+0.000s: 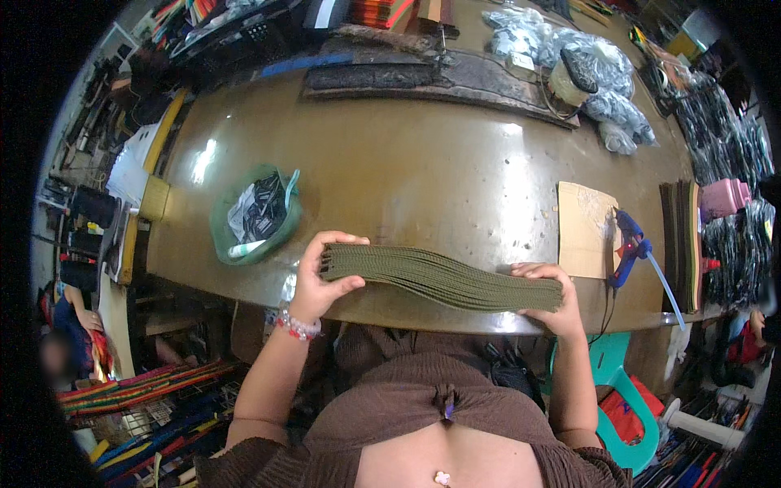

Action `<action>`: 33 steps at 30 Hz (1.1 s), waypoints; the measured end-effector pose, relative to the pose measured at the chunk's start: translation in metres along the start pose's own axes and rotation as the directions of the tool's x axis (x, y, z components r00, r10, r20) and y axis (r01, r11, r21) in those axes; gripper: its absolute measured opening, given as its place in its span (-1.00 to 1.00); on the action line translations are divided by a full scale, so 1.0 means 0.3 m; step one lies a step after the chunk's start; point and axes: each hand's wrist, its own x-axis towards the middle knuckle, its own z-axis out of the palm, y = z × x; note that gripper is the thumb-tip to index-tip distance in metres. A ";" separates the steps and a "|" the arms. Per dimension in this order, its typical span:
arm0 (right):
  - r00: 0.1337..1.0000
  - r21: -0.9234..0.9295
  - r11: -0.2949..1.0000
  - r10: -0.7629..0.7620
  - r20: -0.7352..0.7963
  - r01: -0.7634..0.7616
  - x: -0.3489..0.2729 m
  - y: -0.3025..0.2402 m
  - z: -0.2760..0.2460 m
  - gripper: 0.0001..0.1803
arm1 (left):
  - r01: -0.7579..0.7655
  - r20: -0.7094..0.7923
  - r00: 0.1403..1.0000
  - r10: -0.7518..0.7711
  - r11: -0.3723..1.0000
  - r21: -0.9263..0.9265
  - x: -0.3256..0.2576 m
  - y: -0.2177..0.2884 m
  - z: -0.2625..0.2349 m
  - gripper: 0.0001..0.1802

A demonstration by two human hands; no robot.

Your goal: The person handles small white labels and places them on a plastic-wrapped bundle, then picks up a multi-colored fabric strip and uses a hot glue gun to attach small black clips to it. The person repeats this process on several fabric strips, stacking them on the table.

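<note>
A thick bundle of olive-green webbing straps (pixel 439 278) stretches between my two hands above the near edge of the table (pixel 390 179). My left hand (pixel 319 281) grips its left end, thumb in front and fingers behind. At the other end my right hand (pixel 557 297) is closed round the straps, fingers over the top and thumb below. The bundle bows a little, its right half lower than its left. Beyond my left hand stands a green basket (pixel 221 232) with black and clear plastic pieces and a white tube.
A blue glue gun (pixel 625 248) with a long glue stick rests by a cardboard sheet (pixel 582 244) on the right. Dark strips (pixel 679 236) are stacked past it. Plastic bags (pixel 606 65) and a long dark board (pixel 455 85) lie at the back. A green chair (pixel 622 390) stands below.
</note>
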 end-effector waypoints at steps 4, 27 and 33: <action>0.993 0.027 0.995 0.102 -0.051 -0.101 -0.020 0.018 0.005 -0.40 | 0.000 -0.037 0.999 0.002 0.998 0.062 -0.022 -0.009 0.031 -0.38; 0.817 -0.970 0.234 0.545 0.189 0.068 0.220 -0.225 0.039 0.22 | -0.454 0.535 0.803 -0.264 0.311 0.835 0.170 0.179 0.061 0.26; 0.971 -0.944 0.282 0.116 0.210 0.171 0.100 -0.218 -0.012 0.23 | -0.448 0.503 0.804 -0.317 0.234 0.863 0.180 0.205 0.093 0.27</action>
